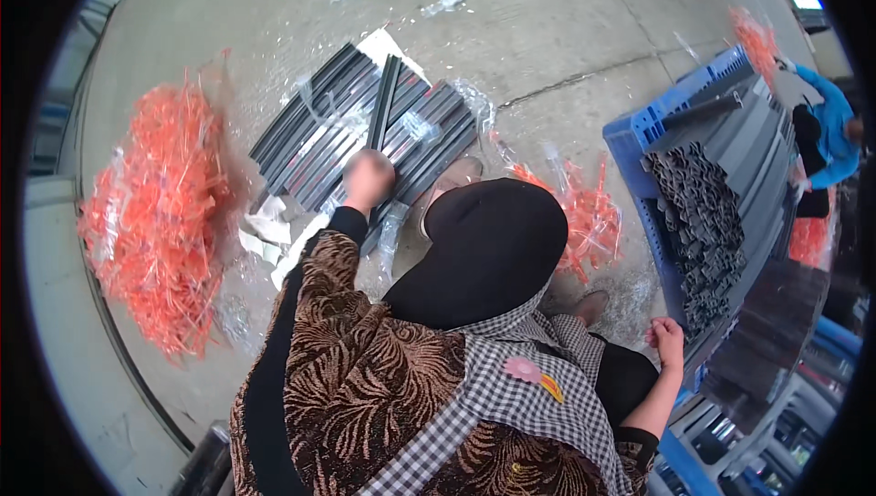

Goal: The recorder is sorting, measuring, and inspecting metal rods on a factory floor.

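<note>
A stack of long dark grey profile strips (315, 131) lies on the floor ahead of me, partly wrapped in clear plastic film. One dark strip (387, 99) rests at a different angle on top of the stack. My left hand (368, 178) is at the near end of that strip and appears closed on it, though its fingers are blurred. On the right, my right hand (668, 343) hovers beside a large pile of grey profiles (698, 231), its fingers loosely curled and nothing visible in them.
A big heap of orange plastic strapping (160, 222) sits at left, and a smaller tangle (591, 222) near my feet. White paper scraps (266, 227) lie by the stack. The grey profiles rest on a blue pallet (639, 126). A co-worker in blue (829, 122) stands beyond, at right.
</note>
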`<state>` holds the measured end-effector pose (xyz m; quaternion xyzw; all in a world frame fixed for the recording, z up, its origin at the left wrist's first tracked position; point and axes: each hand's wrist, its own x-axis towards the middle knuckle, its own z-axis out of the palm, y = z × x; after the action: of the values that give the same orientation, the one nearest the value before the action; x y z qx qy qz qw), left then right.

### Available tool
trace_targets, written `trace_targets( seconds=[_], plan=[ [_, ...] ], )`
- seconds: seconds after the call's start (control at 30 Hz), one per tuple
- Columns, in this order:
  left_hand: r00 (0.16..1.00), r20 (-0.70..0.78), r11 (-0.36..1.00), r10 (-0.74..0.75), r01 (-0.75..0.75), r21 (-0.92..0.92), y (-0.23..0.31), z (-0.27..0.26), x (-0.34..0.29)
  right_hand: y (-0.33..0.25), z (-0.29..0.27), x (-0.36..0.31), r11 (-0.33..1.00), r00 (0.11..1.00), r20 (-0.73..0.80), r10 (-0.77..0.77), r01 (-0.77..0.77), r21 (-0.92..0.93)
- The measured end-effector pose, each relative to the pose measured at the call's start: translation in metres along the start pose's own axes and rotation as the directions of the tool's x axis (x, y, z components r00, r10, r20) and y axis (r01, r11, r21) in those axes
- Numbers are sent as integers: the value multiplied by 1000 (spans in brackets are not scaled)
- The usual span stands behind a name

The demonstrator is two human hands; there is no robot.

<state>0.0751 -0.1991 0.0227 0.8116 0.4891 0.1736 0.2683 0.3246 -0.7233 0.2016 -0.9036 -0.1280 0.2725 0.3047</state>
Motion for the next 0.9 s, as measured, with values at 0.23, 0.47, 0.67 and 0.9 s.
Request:
trace_targets(
  seconds=[0.23,0.47,0.67,0.9],
  plan=[
    [978,50,945,-202,182,270,-51,31,-2,-20,20,34,993,994,99,53,-42,-109],
    [968,155,928,-199,237,-287,-26,-7,22,-23,27,44,986,986,140,87,-65,-155],
    [977,211,616,-37,189,-765,47,-42,19,-16,20,32,988,992,100,71,-56,-145],
    [944,197,73,266,184,-980,160,-98,56,4,7,8,998,998,50,44,-41,-55]
  ],
)
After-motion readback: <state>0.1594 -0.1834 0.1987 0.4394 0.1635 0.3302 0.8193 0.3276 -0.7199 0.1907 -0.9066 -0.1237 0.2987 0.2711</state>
